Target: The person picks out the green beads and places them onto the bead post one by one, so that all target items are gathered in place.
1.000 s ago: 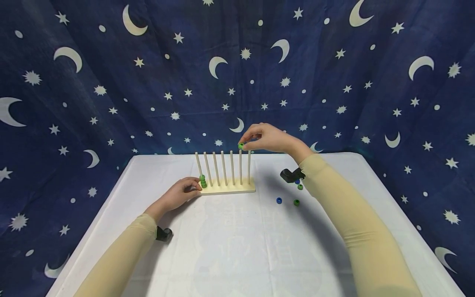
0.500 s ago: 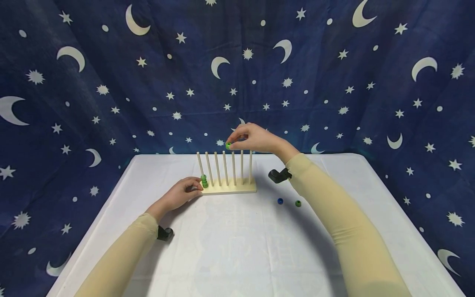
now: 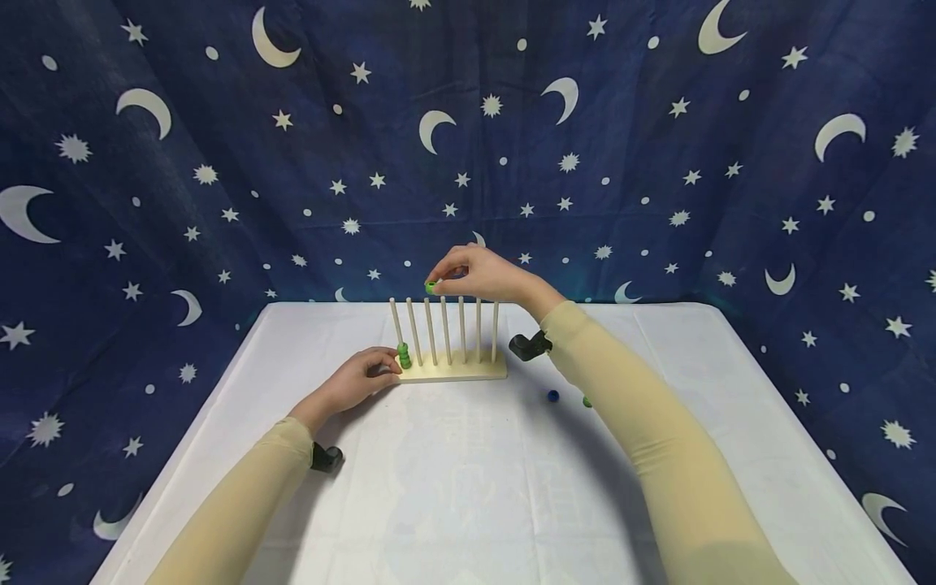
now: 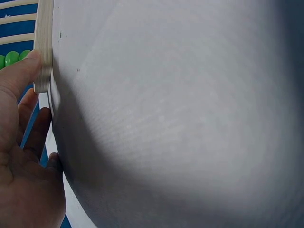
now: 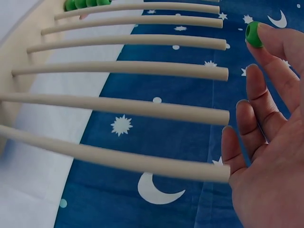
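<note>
Right grip [image 3: 486,274] narrow on glossy, holed bead [image 5: 256,39]; left grip [image 3: 358,379] around end of blocky wooden base [image 3: 453,372]

My long sleeves [image 3: 680,455] are pale yellow, thin and softly creased; a black, round-ended mount [image 3: 530,347] juts from each cuff [image 3: 563,322].

In front of me stands a white-covered table [image 3: 453,487], lightly creased on top, its far corners rounded. Behind it and along both sides hangs a dark blue curtain [image 3: 292,162], scattered with pale crescent moons [image 3: 424,130], stars [image 3: 491,106] and dots [image 3: 337,109].
</note>
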`<state>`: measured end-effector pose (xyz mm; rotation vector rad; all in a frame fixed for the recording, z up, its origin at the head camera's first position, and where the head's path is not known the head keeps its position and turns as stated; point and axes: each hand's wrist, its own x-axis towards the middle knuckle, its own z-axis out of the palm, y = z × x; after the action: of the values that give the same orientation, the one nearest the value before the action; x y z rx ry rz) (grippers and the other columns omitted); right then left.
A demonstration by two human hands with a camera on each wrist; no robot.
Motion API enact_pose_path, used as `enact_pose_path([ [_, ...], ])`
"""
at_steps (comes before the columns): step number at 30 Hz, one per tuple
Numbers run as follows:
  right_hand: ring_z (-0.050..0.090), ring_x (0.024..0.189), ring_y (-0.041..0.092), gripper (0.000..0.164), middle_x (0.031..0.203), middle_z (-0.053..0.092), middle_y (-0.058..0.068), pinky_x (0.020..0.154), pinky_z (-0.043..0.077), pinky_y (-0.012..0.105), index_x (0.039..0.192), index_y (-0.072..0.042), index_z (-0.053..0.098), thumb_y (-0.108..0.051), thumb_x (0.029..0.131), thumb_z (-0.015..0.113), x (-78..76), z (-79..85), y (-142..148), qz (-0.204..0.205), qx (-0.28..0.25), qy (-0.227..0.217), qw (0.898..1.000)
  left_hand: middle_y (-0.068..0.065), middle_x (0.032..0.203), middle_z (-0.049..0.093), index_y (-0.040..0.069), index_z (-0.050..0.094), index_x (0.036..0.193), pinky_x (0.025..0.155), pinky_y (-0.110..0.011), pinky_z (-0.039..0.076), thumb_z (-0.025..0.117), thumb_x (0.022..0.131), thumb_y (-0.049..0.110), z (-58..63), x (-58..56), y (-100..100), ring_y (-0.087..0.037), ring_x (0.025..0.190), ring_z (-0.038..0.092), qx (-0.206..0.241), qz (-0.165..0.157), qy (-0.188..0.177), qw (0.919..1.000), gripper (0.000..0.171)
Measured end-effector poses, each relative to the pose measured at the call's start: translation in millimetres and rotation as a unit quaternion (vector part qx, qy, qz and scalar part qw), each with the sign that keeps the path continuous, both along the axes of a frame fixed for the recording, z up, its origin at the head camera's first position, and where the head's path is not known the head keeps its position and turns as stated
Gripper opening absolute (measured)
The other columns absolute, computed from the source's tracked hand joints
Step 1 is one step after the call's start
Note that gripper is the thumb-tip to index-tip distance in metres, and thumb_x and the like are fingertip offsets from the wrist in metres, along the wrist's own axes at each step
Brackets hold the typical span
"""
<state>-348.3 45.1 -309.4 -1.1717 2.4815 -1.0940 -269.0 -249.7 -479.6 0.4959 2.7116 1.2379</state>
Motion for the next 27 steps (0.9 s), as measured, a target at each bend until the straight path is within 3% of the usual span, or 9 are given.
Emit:
enact_pose_path([
  [10, 0.048, 0.113, 0.016, 0.02, 0.112, 0.063, -0.005, 0.097, 0.045, 0.037, 0.115, -0.023, 0.077, -0.033, 0.099, 0.07, 2.3, 0.4, -21, 0.013, 0.022, 0.018, 1.0, -0.017, 0.143, 0.056, 0.013, 0.071, 0.102, 0.119, -0.055, 0.029, 0.074, 0.096, 0.014, -0.7, -0.9, -1, -0.038, 0.139, 0.046, 0.005, -0.002, -0.001, 1.0, 0.007],
  [27, 0.047, 0.115, 0.014, 0.019, 0.112, 0.061, -0.007, 0.095, 0.045, 0.035, 0.116, -0.025, 0.076, -0.032, 0.1, 0.069, 7.4, -4.3, -48, 0.023, 0.013, 0.031, 0.999, -0.016, 0.144, 0.056, 0.014, 0.072, 0.103, 0.118, -0.055, 0.03, 0.073, 0.097, 0.015, -3.9, -2.1, -3, -0.038, 0.138, 0.046, 0.007, -0.008, 0.001, 0.9999, 0.006],
])
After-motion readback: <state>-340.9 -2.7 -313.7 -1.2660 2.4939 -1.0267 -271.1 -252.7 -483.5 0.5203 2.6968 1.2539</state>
